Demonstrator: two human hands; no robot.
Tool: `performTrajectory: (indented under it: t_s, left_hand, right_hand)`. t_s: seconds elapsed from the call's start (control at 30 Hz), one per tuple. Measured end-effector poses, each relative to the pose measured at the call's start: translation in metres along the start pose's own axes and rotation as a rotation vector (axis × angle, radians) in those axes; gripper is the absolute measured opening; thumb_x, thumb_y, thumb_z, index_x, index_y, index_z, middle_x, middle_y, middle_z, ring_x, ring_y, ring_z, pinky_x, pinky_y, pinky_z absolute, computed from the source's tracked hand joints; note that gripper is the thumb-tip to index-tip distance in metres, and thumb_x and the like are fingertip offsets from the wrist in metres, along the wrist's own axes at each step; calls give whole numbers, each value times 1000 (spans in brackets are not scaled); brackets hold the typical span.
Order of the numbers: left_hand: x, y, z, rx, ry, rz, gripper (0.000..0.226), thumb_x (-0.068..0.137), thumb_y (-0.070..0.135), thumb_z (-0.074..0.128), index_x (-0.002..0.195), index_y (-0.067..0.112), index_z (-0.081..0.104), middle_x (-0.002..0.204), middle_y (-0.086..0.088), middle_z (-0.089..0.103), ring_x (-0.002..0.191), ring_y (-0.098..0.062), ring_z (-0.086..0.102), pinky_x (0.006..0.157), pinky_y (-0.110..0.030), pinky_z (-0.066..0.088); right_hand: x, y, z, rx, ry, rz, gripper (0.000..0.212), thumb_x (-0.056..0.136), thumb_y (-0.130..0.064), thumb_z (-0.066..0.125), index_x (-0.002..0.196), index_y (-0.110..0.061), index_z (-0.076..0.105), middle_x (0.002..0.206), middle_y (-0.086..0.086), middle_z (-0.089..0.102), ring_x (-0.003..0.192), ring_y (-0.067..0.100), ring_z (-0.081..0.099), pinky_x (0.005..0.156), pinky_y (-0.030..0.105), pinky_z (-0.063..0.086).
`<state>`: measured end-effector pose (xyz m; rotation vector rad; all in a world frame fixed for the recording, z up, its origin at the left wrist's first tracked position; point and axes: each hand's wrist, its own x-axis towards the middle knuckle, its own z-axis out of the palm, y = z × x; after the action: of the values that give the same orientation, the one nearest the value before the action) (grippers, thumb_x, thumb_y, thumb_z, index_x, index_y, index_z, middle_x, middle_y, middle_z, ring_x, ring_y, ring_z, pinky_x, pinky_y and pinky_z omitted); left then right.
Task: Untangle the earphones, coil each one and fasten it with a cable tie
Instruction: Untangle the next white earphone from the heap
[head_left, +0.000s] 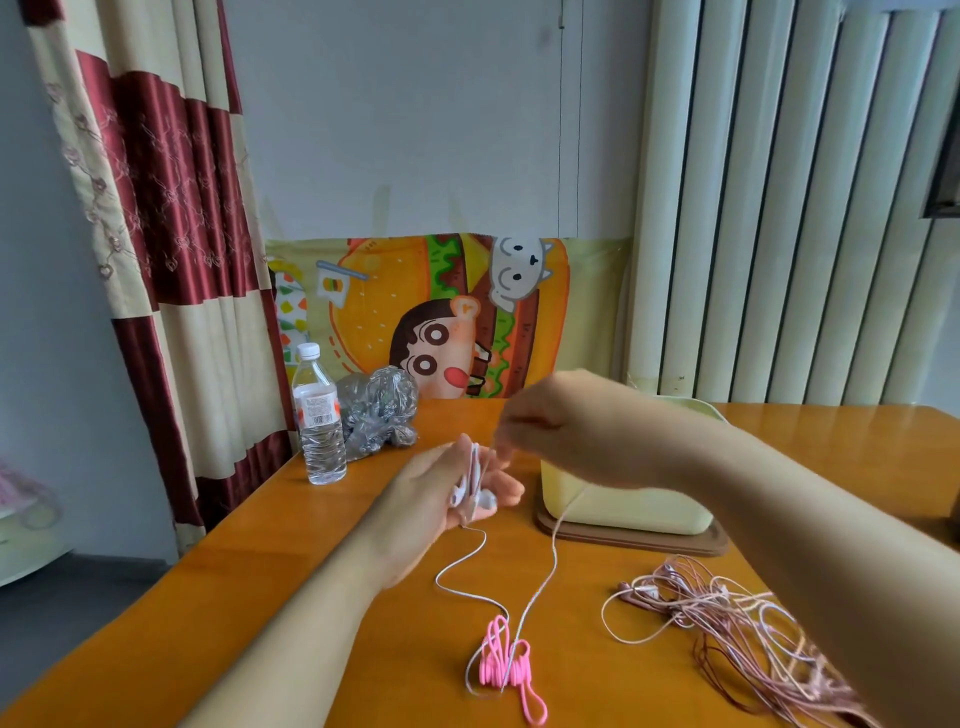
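My left hand (457, 493) is raised over the wooden table (311, 530) with white earphone cable looped round its fingers and the white earbuds (480, 499) lying against the palm. Just above it, my right hand (561, 421) pinches the white cable (551, 551) near the left fingertips. Two slack strands of that cable trail down to the table and cross a small pile of pink cable ties (506, 665). A tangled bunch of pink earphones (727, 629) lies at the right, partly hidden under my right forearm.
A pale yellow box (634, 509) on a brown board stands behind my right hand. A clear water bottle (318, 415) and a crumpled clear plastic bag (379, 410) sit at the table's back left. A curtain hangs beyond the left edge.
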<state>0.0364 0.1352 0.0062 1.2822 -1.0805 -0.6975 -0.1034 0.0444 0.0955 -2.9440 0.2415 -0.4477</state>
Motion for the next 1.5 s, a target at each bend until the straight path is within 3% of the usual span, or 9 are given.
performTrajectory:
  t_s: [0.3, 0.47, 0.6, 0.67, 0.77, 0.9, 1.13, 1.3, 1.5]
  left_hand:
    - [-12, 22, 20, -322, -159, -9, 29, 87, 27, 41, 93, 4, 59, 72, -9, 64, 80, -24, 68, 83, -40, 55]
    - [3, 31, 8, -767, 16, 37, 29, 88, 25, 43, 95, 8, 66, 87, -8, 72, 85, -23, 72, 81, -44, 56]
    - [12, 23, -5, -565, 169, 105, 31, 102, 23, 31, 105, 12, 59, 98, -6, 73, 100, -21, 69, 90, -42, 49]
    - [12, 17, -5, -361, 191, 92, 32, 102, 21, 30, 106, 10, 60, 94, -7, 73, 95, -18, 69, 85, -35, 50]
    - [8, 7, -2, -133, 140, 49, 36, 98, 35, 39, 105, 10, 64, 89, -5, 72, 85, -16, 66, 76, -29, 51]
    - [1, 5, 7, 109, -52, 10, 53, 99, 49, 34, 102, 6, 64, 89, -16, 68, 100, -26, 63, 100, -48, 44]
    - [-3, 17, 10, -364, -81, -14, 40, 87, 36, 39, 84, 5, 65, 67, -9, 62, 69, -21, 66, 88, -47, 51]
    - [4, 36, 4, -730, 14, 92, 38, 96, 28, 37, 92, 8, 69, 78, -7, 68, 78, -20, 70, 85, -43, 53]
    - [15, 22, -10, -169, 142, 120, 37, 96, 34, 32, 109, 13, 60, 95, -1, 74, 101, -20, 65, 89, -33, 48]
  right_hand:
    - [16, 37, 22, 372, 272, 114, 32, 93, -31, 55, 75, -7, 67, 51, -10, 41, 45, 3, 36, 46, 15, 29]
    - [10, 35, 54, 365, 74, 118, 30, 98, -26, 46, 80, -14, 67, 61, -13, 57, 55, 1, 48, 56, 17, 37]
    - [1, 16, 54, 206, -204, 40, 27, 99, -28, 46, 104, -14, 68, 73, -8, 59, 61, 2, 47, 55, 12, 35]
    - [-2, 9, 43, 149, -213, 13, 28, 97, -31, 50, 94, -9, 67, 77, 6, 62, 59, 7, 44, 53, 17, 34]
    - [-4, 0, 20, 95, -209, -17, 25, 95, -29, 53, 75, -15, 60, 60, -5, 57, 51, 3, 48, 50, 16, 36]
    - [1, -2, -7, 211, -67, -46, 30, 95, -23, 52, 67, -26, 62, 52, -13, 53, 49, 2, 47, 50, 17, 37]
    - [21, 27, 7, 344, 224, 133, 30, 98, -28, 48, 87, -13, 71, 69, 6, 58, 59, 13, 47, 54, 30, 38]
    - [16, 28, 47, 268, -30, 173, 31, 100, -28, 41, 89, -19, 68, 78, -4, 61, 70, 9, 54, 63, 20, 43]
    - [-1, 3, 31, 133, -258, 23, 26, 97, -32, 48, 102, -19, 70, 81, -2, 65, 65, 5, 52, 57, 18, 39]
